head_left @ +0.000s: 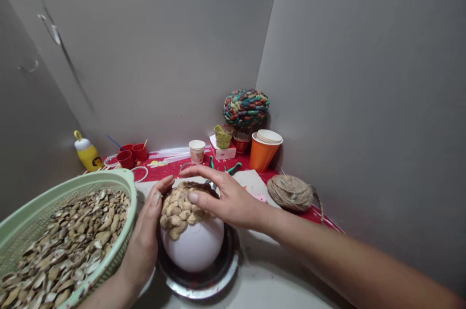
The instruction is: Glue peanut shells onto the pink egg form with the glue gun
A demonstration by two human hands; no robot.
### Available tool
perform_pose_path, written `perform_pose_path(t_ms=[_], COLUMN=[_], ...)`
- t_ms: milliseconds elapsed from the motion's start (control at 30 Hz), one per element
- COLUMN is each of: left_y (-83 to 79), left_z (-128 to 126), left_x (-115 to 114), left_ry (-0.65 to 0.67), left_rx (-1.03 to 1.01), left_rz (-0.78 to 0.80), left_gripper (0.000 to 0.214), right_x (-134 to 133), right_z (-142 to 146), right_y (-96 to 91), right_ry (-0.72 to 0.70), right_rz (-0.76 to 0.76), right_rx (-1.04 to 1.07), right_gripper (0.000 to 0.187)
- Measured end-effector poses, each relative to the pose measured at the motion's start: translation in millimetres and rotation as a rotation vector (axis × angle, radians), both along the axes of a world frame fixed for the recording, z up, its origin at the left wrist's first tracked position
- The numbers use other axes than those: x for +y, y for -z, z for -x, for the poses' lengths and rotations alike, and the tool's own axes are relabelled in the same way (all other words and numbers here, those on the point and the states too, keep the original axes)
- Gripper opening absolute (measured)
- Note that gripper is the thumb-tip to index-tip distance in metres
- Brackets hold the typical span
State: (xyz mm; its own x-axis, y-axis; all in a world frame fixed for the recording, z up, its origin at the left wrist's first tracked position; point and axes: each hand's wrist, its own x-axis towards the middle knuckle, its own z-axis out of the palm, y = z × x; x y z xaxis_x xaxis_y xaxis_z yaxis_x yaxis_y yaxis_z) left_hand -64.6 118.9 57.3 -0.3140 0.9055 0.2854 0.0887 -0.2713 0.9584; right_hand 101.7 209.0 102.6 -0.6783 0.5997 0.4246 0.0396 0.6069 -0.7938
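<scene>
A pale round ball (192,246), its upper part covered in peanut shells (178,209), rests in a round metal bowl (200,293). My left hand (145,231) lies along the ball's left side, fingers stretched up together beside the shells. Over the top reaches my right hand (225,197), its fingers spread and the thumb resting on the shells. The tips of some right fingers pass behind the ball's top. Neither hand shows a loose shell in it. To the left, a green plastic basket (131,190) holds many loose peanut shell halves (78,238).
Behind stand a yellow bottle (88,154), red cups (140,152), a paper cup (197,151) and an orange cup stack (264,153). A multicoloured shell-covered ball (246,107) sits near the corner. A twine coil (290,192) lies right. Grey panels (174,56) enclose the table.
</scene>
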Motion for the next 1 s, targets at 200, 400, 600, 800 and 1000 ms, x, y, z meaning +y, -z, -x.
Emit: perform_pose_path(t_ms=[200, 400, 600, 800, 1000], left_y=[-17.7, -35.9, -31.0, -35.5, 31.5], left_z=[2.6, 0.5, -1.8, -42.5, -82.9], left_x=[-14.1, -47.6, -61.0, -86.9, -100.0], left_ry=[-0.083, 0.145, 0.456, 0.438, 0.746], left_rx=[-0.079, -0.378, -0.524, -0.481, -0.189], left_rz=[-0.193, -0.337, -0.139, 0.033, 0.31], left_gripper=[0.046, 0.06, 0.063, 0.039, 0.033], right_x=[-12.5, -46.0, -69.1, -93.3, -107.7], right_z=[-15.4, -27.2, -19.2, -48.3, -81.8], right_y=[-17.4, -31.4, -34.7, -38.3, -37.2], right_ry=[0.143, 0.186, 0.041, 0.13, 0.347], right_rz=[-0.101, -0.244, -0.59, -0.849, -0.525], right_rx=[0.145, 0.265, 0.148, 0.068, 0.376], right_gripper=[0.025, 0.015, 0.02, 0.033, 0.046])
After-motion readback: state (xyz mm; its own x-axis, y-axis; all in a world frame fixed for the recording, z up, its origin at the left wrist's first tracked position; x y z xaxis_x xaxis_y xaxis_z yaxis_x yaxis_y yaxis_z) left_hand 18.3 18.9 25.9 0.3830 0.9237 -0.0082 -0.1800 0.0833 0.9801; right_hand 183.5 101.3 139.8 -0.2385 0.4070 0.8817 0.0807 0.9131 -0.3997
